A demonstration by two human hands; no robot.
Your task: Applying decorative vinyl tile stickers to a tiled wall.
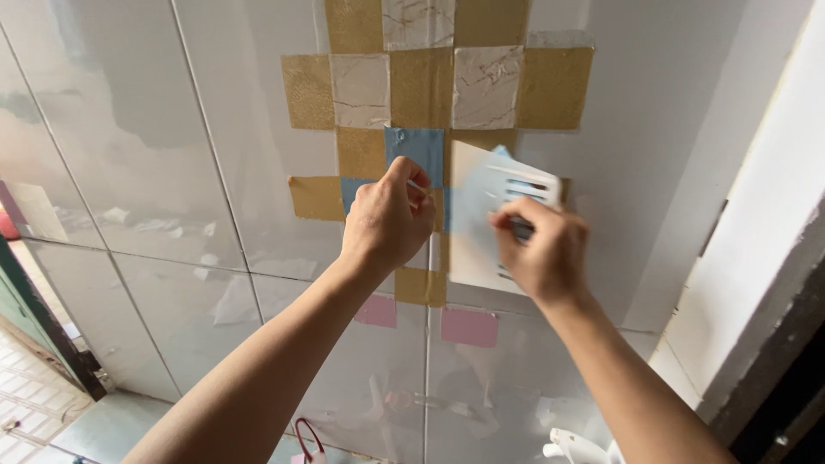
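A patchwork of square stickers covers the glossy tiled wall [155,129]: gold squares [421,86], marble-pattern squares [361,90], a blue square [417,150] and pink squares [468,326] lower down. My left hand [388,219] presses its fingertips on the wall just under the blue square. My right hand [541,249] grips a white slotted scraper [516,185] and holds it against a pale sheet [468,232] lying on the wall. The sheet's lower part is partly hidden by my right hand.
A white door frame or wall edge [756,232] runs down the right side. A green door edge [26,318] and patterned floor tiles [30,404] show at the lower left. A white plastic object [580,448] and a red handle [309,438] sit at the bottom.
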